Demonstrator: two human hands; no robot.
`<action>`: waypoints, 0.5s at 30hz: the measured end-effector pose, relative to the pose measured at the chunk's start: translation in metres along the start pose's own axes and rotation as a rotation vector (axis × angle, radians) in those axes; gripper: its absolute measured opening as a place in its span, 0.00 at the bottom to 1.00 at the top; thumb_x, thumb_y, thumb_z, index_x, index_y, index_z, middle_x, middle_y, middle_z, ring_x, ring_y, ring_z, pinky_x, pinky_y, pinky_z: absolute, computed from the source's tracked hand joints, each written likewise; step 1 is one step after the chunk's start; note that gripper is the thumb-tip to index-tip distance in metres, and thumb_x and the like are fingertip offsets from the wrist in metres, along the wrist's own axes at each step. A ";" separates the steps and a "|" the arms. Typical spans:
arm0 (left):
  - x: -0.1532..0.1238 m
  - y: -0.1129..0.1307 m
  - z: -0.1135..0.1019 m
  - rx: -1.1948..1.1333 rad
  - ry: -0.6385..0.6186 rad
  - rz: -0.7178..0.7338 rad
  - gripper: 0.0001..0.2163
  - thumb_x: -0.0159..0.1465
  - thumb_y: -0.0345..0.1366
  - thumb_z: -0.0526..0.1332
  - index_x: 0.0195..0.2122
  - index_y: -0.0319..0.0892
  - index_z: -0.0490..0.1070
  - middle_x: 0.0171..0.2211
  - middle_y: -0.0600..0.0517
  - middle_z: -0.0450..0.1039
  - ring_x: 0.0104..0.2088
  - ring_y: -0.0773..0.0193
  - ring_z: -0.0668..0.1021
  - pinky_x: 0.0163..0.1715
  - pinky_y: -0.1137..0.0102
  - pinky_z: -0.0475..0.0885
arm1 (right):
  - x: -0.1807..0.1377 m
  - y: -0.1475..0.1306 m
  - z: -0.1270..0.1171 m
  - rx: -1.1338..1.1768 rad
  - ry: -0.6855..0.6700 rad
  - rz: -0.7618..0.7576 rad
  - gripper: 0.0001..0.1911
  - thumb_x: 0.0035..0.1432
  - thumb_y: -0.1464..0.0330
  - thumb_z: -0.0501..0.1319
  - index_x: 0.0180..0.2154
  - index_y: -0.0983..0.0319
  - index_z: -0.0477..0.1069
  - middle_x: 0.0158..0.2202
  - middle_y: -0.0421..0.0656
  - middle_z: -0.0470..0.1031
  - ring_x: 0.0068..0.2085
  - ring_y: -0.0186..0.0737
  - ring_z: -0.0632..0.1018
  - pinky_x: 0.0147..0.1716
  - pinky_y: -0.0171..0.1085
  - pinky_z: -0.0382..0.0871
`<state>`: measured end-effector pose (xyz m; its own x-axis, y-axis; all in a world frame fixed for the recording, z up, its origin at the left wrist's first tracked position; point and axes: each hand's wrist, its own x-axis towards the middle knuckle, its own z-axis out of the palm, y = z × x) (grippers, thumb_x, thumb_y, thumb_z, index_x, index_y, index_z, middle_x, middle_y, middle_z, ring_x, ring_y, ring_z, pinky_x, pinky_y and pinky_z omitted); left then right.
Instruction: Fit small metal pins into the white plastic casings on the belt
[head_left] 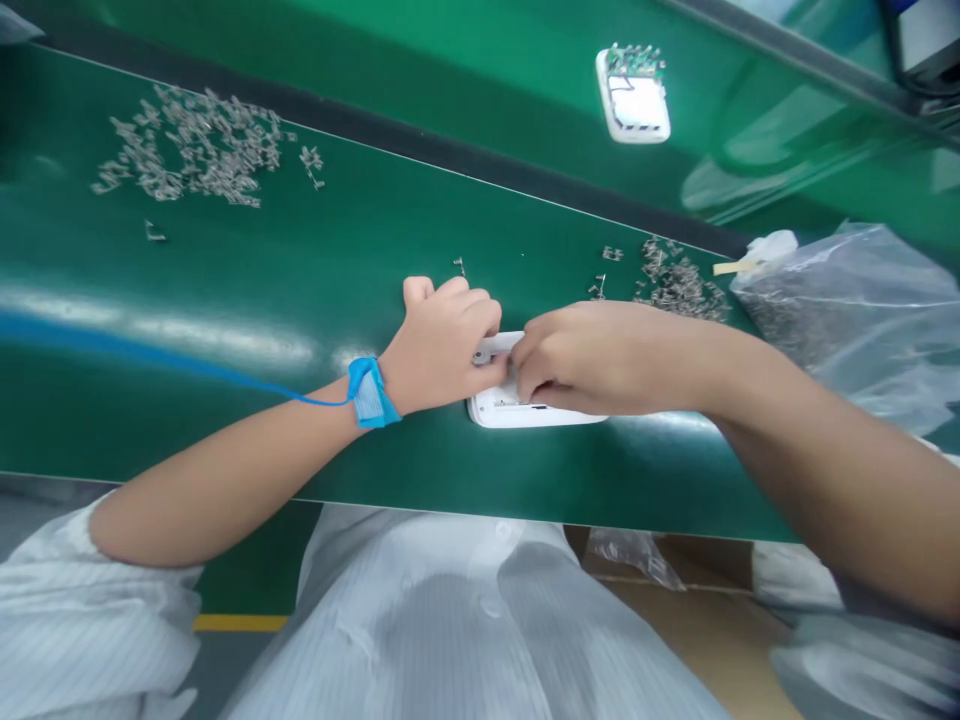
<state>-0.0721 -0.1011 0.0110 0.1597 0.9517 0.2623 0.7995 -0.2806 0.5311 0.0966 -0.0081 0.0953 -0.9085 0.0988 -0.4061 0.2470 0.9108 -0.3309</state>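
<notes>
Head view looks down on a green counter (225, 260), with a clear plastic bag (840, 300) at the right side and small metal clips (191, 145) lying in piles. On the counter, between both hands, sits a white plastic casing (525, 410). The left hand (442, 345), with a blue wrist strap (371, 392), is closed around its upper end, and the right hand (592, 360) grips over its middle.

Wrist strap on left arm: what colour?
Bright blue strap, with a matching blue cord; shows best in the head view.
</notes>
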 end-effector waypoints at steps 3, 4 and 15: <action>0.000 0.000 0.000 -0.008 0.005 -0.002 0.14 0.60 0.43 0.58 0.24 0.42 0.56 0.24 0.54 0.65 0.31 0.63 0.65 0.37 0.59 0.50 | 0.005 -0.004 -0.006 0.059 -0.146 -0.010 0.11 0.59 0.72 0.60 0.25 0.58 0.76 0.25 0.40 0.74 0.28 0.35 0.70 0.29 0.37 0.54; 0.000 0.000 0.001 -0.013 0.005 -0.001 0.14 0.60 0.44 0.58 0.24 0.42 0.56 0.24 0.54 0.65 0.31 0.63 0.65 0.37 0.59 0.50 | 0.006 -0.005 -0.007 0.066 -0.162 0.010 0.10 0.58 0.74 0.61 0.26 0.58 0.76 0.25 0.39 0.73 0.26 0.34 0.69 0.29 0.37 0.53; 0.001 -0.003 -0.002 -0.035 -0.006 0.003 0.17 0.59 0.44 0.61 0.24 0.42 0.53 0.23 0.55 0.62 0.31 0.64 0.64 0.37 0.60 0.50 | 0.018 -0.014 -0.011 0.039 -0.183 0.162 0.11 0.45 0.81 0.63 0.21 0.59 0.72 0.20 0.38 0.68 0.24 0.33 0.63 0.28 0.38 0.47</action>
<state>-0.0752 -0.1000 0.0110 0.1654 0.9515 0.2594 0.7783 -0.2875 0.5582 0.0725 -0.0148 0.1023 -0.7806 0.1646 -0.6029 0.4006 0.8723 -0.2804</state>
